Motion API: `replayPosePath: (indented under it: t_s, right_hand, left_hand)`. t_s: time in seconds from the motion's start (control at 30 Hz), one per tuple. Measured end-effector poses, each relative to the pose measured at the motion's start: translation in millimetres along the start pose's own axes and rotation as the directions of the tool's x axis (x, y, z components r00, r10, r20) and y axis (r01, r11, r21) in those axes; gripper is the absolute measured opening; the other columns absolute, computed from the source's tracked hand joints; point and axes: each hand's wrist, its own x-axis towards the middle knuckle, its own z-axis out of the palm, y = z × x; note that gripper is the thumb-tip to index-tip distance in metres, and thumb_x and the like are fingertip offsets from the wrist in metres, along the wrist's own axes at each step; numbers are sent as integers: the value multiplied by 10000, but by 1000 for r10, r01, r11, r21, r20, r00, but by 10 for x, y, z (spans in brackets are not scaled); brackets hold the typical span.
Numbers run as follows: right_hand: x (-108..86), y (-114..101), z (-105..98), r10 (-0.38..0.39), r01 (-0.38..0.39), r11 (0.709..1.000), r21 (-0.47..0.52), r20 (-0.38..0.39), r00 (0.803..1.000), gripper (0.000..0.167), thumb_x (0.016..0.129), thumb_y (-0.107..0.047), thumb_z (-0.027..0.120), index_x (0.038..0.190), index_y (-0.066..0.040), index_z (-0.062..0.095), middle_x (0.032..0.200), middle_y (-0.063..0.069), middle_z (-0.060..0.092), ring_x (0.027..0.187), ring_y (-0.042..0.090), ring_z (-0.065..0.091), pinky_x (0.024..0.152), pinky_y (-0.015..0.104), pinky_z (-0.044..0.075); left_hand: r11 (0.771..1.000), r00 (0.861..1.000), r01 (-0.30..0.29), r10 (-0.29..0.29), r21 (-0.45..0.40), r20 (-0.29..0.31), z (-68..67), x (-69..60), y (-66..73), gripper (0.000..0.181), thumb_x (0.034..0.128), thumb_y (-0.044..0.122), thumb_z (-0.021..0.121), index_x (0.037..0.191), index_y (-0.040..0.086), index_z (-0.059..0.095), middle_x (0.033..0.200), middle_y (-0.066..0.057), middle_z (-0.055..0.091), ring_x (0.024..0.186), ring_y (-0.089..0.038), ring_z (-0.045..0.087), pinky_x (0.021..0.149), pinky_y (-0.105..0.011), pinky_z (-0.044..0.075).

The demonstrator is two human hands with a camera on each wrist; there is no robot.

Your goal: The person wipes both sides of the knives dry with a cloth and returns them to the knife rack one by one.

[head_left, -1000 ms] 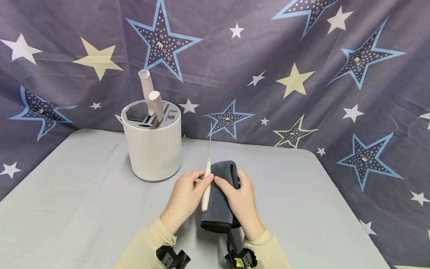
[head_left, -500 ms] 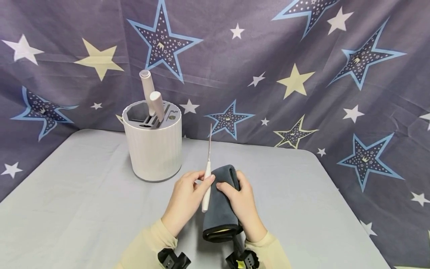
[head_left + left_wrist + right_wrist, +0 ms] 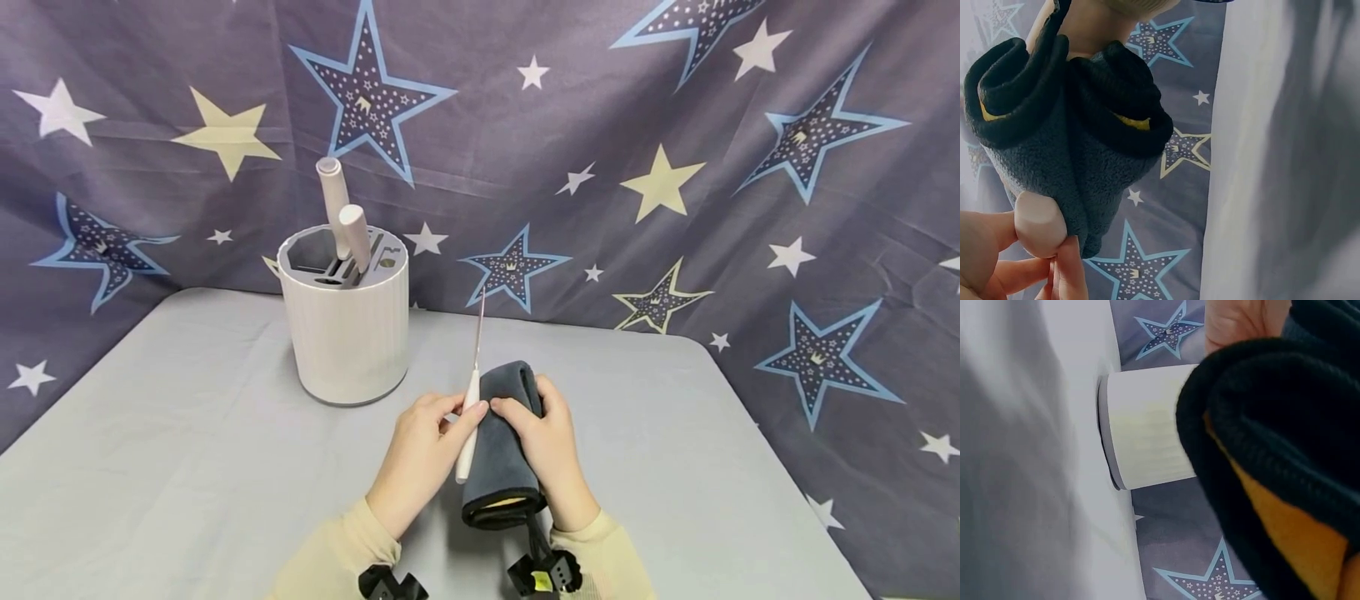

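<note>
In the head view my left hand (image 3: pixel 420 446) pinches the white handle of a thin-bladed knife (image 3: pixel 468 446) between thumb and fingers. Its narrow blade points up and away, seen nearly edge-on. My right hand (image 3: pixel 553 446) grips a folded dark grey cloth (image 3: pixel 498 450) with black edging, just right of the handle. Both thumbs are close together at the cloth's upper part. From the left wrist, the rounded handle end (image 3: pixel 1041 225) shows against the cloth (image 3: pixel 1085 169); the blade is hidden there. The right wrist view shows the cloth's yellow inner side (image 3: pixel 1297 537); most fingers are hidden.
A white ribbed knife holder (image 3: pixel 345 342) stands at the back left of the grey-white table (image 3: pixel 187 467). Two pale handles (image 3: pixel 345 212) stick up from its slotted top. A purple curtain with stars (image 3: pixel 465 125) hangs behind the table.
Both hands, the knife and the cloth have shifted slightly right and nearer to me. The cloth's lower end has tilted, and its yellow inner side now shows. Both grips are kept.
</note>
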Motion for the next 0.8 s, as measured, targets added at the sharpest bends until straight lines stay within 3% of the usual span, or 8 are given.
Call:
replayPosePath:
  t_s: [0.4, 0.8]
  right_hand:
    - [57, 14, -5, -2, 1, 1000, -20, -57, 998, 247, 824, -170, 721, 971, -8, 605, 840, 71, 595, 639, 145, 590, 583, 300, 517]
    - [158, -1, -38, -11, 9, 1000, -17, -108, 994, 227, 825, -174, 729, 933, -19, 603, 787, 47, 602, 597, 130, 590, 559, 285, 512]
  left_hand:
    - [999, 999, -32, 33, 20, -3, 22, -42, -16, 360, 939, 322, 674, 1157, 41, 729, 861, -55, 621, 711, -98, 496, 632, -231, 425]
    - [1000, 1000, -20, 20, 13, 19, 47, -92, 1, 375, 951, 322, 655, 1174, 26, 717, 888, -44, 627, 734, -96, 505, 649, -226, 438]
